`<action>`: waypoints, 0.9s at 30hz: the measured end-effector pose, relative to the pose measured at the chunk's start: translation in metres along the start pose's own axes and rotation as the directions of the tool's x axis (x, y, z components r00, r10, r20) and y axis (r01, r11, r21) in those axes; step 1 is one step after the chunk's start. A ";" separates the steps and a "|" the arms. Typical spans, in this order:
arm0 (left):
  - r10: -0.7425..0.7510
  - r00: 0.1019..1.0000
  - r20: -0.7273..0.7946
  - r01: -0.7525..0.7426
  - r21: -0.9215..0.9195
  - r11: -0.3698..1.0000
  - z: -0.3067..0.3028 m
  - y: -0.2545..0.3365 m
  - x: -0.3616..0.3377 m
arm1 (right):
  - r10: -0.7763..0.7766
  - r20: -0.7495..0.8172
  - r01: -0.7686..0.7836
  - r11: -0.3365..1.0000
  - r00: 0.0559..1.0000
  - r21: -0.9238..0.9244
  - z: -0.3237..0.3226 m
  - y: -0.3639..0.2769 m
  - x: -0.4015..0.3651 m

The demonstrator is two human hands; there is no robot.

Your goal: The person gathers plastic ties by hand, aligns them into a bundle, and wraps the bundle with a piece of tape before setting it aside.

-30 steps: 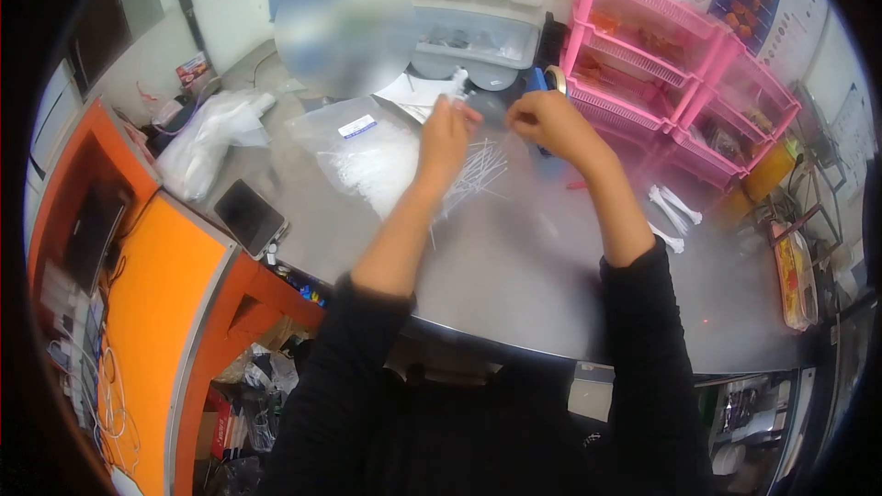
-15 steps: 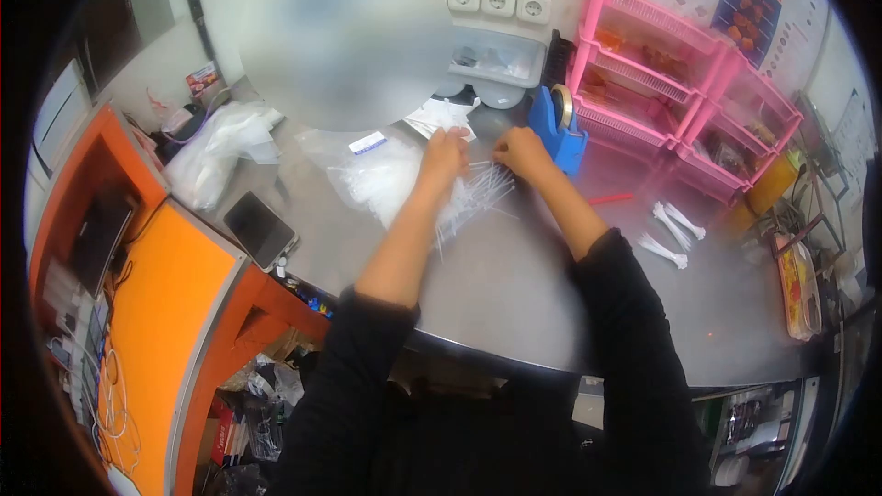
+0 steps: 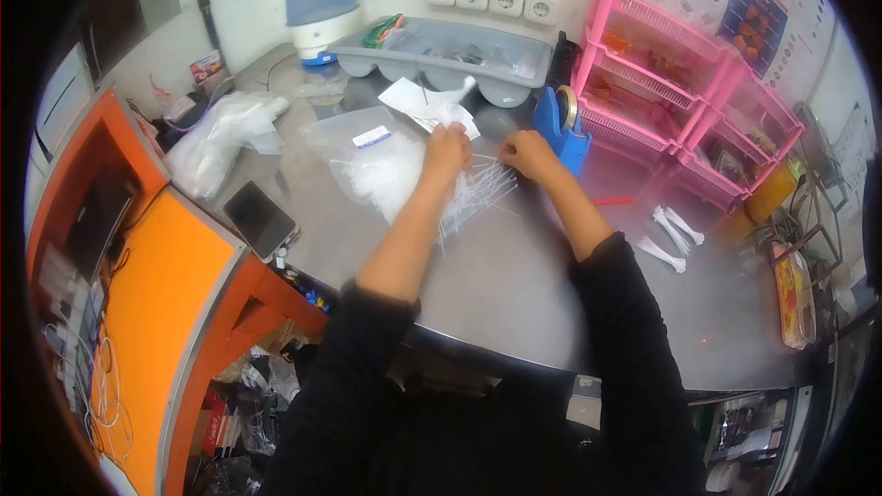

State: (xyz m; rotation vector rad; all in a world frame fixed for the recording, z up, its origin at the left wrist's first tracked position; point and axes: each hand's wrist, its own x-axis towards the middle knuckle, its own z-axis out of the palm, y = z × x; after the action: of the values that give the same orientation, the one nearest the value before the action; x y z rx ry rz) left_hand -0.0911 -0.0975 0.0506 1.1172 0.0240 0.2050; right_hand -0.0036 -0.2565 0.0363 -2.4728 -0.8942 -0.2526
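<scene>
My left hand (image 3: 447,152) is closed around a bundle of thin white plastic strips (image 3: 450,108), whose flared top sticks up above the fingers. The strips look like cable ties. My right hand (image 3: 528,155) is to its right, fingertips pinched together at the ends of the loose strips; what is between them is too small to make out. A loose pile of the strips (image 3: 469,197) spreads below and between both hands. Left of it lies a clear plastic bag (image 3: 335,136) with a white label and more strips. White paper (image 3: 404,99) lies behind my left hand.
A blue tape dispenser (image 3: 562,133) stands beside my right hand, before pink drawer baskets (image 3: 634,124). Flared white bundles (image 3: 663,254) and a red strip (image 3: 614,200) lie rightward. Leftward are a phone-like device (image 3: 261,219) and white plastic bags (image 3: 211,147). A grey tray (image 3: 386,57) stands behind.
The large blurred patch over the back of the table is gone, showing the tray and a blue-lidded container. The view has shifted slightly; both hands stay in nearly the same place.
</scene>
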 end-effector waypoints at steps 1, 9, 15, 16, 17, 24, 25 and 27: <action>0.006 1.000 -0.010 -0.007 -0.005 1.000 0.000 0.000 0.000 | 0.002 -0.007 -0.002 1.000 1.000 0.011 0.000 0.000 0.000; 0.073 0.994 -0.087 -0.075 -0.023 0.997 0.000 0.004 -0.001 | -0.006 0.034 -0.001 0.975 0.999 0.222 -0.004 -0.007 0.003; 0.077 0.993 -0.093 -0.080 -0.027 0.996 0.001 0.003 -0.002 | -0.057 -0.002 0.057 0.998 0.998 -0.005 0.000 -0.008 -0.001; 0.078 0.993 -0.092 -0.080 -0.022 0.997 0.000 0.003 -0.001 | -0.060 0.000 0.060 0.998 0.998 -0.029 0.001 -0.008 0.000; 0.076 0.993 -0.092 -0.078 -0.018 0.997 -0.001 0.002 0.000 | -0.060 0.002 0.060 0.997 0.998 -0.053 0.003 -0.007 0.001; 0.073 0.993 -0.094 -0.075 -0.014 0.997 0.000 0.003 -0.001 | -0.116 -0.026 0.115 0.993 0.993 -0.019 0.000 0.004 0.007; 0.071 0.993 -0.095 -0.073 -0.016 0.997 0.001 0.002 -0.001 | -0.133 -0.031 0.131 0.990 0.991 -0.043 0.001 0.004 0.004; 0.068 0.993 -0.098 -0.070 -0.018 0.997 0.001 0.002 0.000 | -0.168 -0.042 0.163 0.982 0.985 -0.090 0.006 0.002 -0.003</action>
State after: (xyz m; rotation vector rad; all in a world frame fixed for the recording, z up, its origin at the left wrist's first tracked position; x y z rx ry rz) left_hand -0.0918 -0.0976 0.0526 1.0869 0.0700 0.3214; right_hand -0.0045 -0.2563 0.0291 -2.4605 -1.0904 -0.4158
